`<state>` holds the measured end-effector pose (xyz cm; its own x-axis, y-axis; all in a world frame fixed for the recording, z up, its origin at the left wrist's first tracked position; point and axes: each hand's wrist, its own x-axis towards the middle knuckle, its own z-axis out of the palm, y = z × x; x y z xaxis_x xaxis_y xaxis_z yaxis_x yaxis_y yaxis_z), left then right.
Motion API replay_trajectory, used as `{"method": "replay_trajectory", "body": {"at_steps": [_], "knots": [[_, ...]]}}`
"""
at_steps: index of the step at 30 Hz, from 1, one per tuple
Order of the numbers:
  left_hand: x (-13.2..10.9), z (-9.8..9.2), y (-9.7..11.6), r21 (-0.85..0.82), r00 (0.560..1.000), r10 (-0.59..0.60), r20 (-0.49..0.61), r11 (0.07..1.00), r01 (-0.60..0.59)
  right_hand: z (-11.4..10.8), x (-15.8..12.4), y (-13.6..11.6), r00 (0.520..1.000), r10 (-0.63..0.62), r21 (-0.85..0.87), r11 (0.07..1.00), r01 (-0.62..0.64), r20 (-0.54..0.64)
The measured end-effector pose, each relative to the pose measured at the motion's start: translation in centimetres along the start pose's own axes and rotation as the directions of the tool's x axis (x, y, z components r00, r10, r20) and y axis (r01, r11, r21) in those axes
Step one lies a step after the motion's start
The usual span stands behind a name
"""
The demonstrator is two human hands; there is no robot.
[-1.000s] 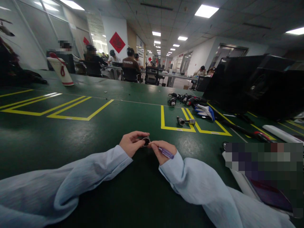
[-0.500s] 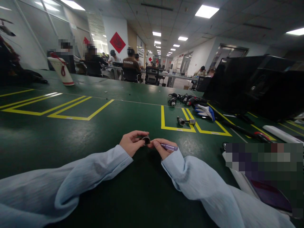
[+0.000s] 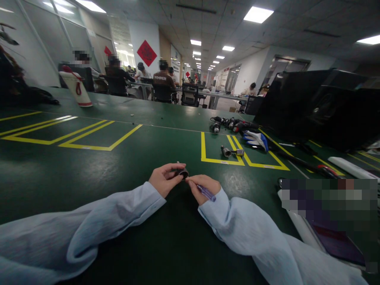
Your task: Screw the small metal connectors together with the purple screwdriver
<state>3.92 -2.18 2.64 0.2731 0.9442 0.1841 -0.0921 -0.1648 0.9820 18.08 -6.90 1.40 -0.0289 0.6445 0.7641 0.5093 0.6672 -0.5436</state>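
My left hand is closed around a hollow, round metal fitting, whose dark open end faces my right hand. My right hand pinches a slim screwdriver with a see-through purple handle. Its tip end points at the fitting's mouth; whether it touches the inside is too small to tell. Both hands are held close together above the green table. Beyond them, two similar metal fittings lie by the yellow tape lines.
Corded tools and a blue-and-white glove lie at the right rear. A phone rests at the near right. Dark monitors stand at the right, a white cup at the far left. People sit at desks beyond.
The screwdriver's handle has swung down and toward me, now slanting more steeply. My right hand has turned with it. My left hand stays in place, with the fitting tilted slightly.
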Motion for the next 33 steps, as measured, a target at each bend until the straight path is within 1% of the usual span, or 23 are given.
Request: {"method": "replay_trajectory", "body": {"at_steps": [2, 4, 7, 9, 12, 15, 17, 19, 21, 23, 26, 33], "knots": [[-0.05, -0.07, -0.08, -0.007, 1.000, 0.012, 0.025, 1.000, -0.012, -0.01, 0.01, 0.09, 1.000, 0.014, 0.004, 1.000, -0.014, 0.006], [-0.08, -0.13, -0.15, -0.028, 0.999, 0.020, 0.027, 0.999, -0.020, 0.02, -0.02, 0.28, 0.999, 0.039, 0.030, 0.999, -0.039, 0.013], [-0.08, -0.19, -0.27, -0.077, 1.000, 0.007, 0.011, 0.997, -0.006, 0.07, -0.08, 0.61, 0.993, 0.121, 0.146, 0.982, -0.120, -0.001], [-0.07, -0.20, -0.40, -0.115, 0.999, -0.038, 0.019, 0.993, 0.040, 0.03, -0.05, 0.74, 0.979, 0.206, 0.239, 0.951, -0.198, -0.006], [-0.12, -0.11, -0.58, -0.179, 0.994, -0.108, 0.024, 0.978, 0.110, -0.13, 0.10, 0.70, 0.950, 0.311, 0.329, 0.897, -0.297, 0.010], [-0.18, 0.00, -0.67, -0.214, 0.991, -0.130, -0.004, 0.969, 0.126, -0.25, 0.23, 0.52, 0.928, 0.372, 0.402, 0.845, -0.352, 0.031], [-0.16, -0.02, -0.67, -0.214, 0.991, -0.134, -0.001, 0.968, 0.131, -0.26, 0.23, 0.44, 0.920, 0.391, 0.429, 0.826, -0.365, 0.031], [-0.08, -0.10, -0.63, -0.208, 0.991, -0.136, 0.010, 0.969, 0.135, -0.27, 0.16, 0.41, 0.926, 0.376, 0.411, 0.841, -0.351, 0.020], [-0.01, -0.17, -0.56, -0.189, 0.992, -0.129, 0.008, 0.974, 0.128, -0.28, 0.09, 0.41, 0.943, 0.333, 0.367, 0.875, -0.315, 0.014], [0.03, -0.19, -0.53, -0.153, 0.994, -0.106, -0.013, 0.983, 0.103, -0.30, 0.04, 0.46, 0.957, 0.290, 0.310, 0.908, -0.281, 0.019], [0.07, -0.19, -0.62, -0.106, 0.998, -0.047, -0.047, 0.994, 0.042, -0.27, 0.02, 0.55, 0.965, 0.261, 0.255, 0.932, -0.259, 0.026], [0.11, -0.30, -0.93, -0.114, 1.000, 0.006, 0.005, 0.993, -0.006, 0.08, 0.03, 0.65, 0.981, 0.193, 0.250, 0.950, -0.184, -0.011]]}}
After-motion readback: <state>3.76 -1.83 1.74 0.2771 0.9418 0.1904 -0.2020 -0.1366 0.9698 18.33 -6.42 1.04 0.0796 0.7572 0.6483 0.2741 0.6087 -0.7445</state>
